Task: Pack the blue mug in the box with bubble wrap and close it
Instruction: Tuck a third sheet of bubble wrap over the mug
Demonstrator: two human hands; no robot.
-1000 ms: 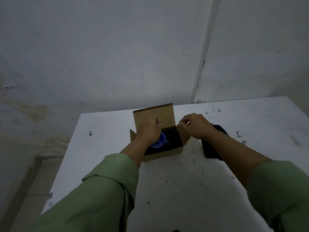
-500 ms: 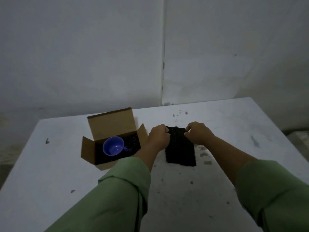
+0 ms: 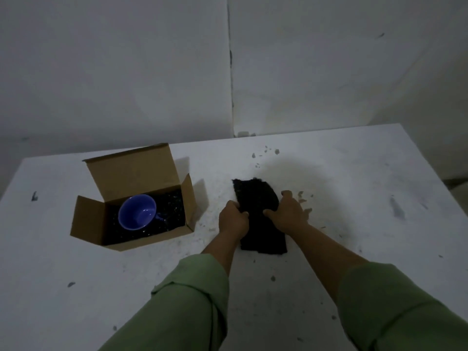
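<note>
Black bubble wrap [image 3: 255, 198] lies between my hands, soft and light. My left hand [image 3: 233, 220] and right hand [image 3: 287, 214] pinch its side edges, the best hold, I judge. Well left of them, the fragile-looking blue mug [image 3: 138, 215] sits inside the open box [image 3: 88, 221] on dark padding.

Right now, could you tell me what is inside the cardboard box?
The blue mug lies tilted in the cardboard box on black bubble wrap lining. The box floor under the lining is hidden.
</note>
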